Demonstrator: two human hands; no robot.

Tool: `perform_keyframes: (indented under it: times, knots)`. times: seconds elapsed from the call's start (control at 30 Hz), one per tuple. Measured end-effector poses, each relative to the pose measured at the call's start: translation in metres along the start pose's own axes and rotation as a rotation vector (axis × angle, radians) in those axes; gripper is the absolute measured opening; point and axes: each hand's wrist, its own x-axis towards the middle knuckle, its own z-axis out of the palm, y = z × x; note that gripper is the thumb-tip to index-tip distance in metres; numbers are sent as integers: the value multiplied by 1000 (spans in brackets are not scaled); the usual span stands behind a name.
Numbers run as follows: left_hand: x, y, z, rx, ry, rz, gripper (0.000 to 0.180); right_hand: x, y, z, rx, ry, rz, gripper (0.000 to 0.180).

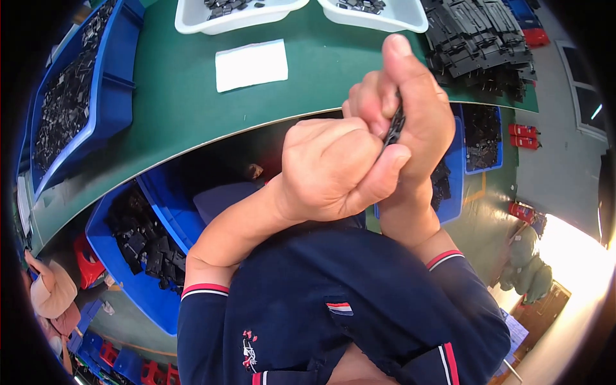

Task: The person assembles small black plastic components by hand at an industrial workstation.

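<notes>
Black plastic part [393, 126] pinched between both hands above the green table [173, 96].
Left hand [333, 168] curls shut at seven o'clock of it; right hand [410, 109] fingers press together, probably steadying it for fitting.

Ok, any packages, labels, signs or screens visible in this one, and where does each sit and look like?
White sheet: flat rectangular paper or label, on the green table below the white trays.
Small striped tag: red, white and blue, on the navy shirt's chest pocket.
Papers: pale sheets at lower right, too small to make out.
No screens or signs visible.
</notes>
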Motion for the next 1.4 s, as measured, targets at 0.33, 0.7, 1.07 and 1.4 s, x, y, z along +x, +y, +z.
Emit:
perform_keyframes:
  times: [0.33,0.7,1.07,1.4]
  knots:
    - [3,-5,6,-291,-169,-579,24,73,-36,-31,370,-227,-70,40]
    - [3,-43,-20,-1093,39,-1308,25,73,17,-21,-144,69,-99,36]
    - [109,-120,-92,-97,85,-933,28,68,11,-31,-141,148,-53,35]
    - [131,-190,-105,821,-443,-772,41,66,4,-41,-141,161,-45,32]
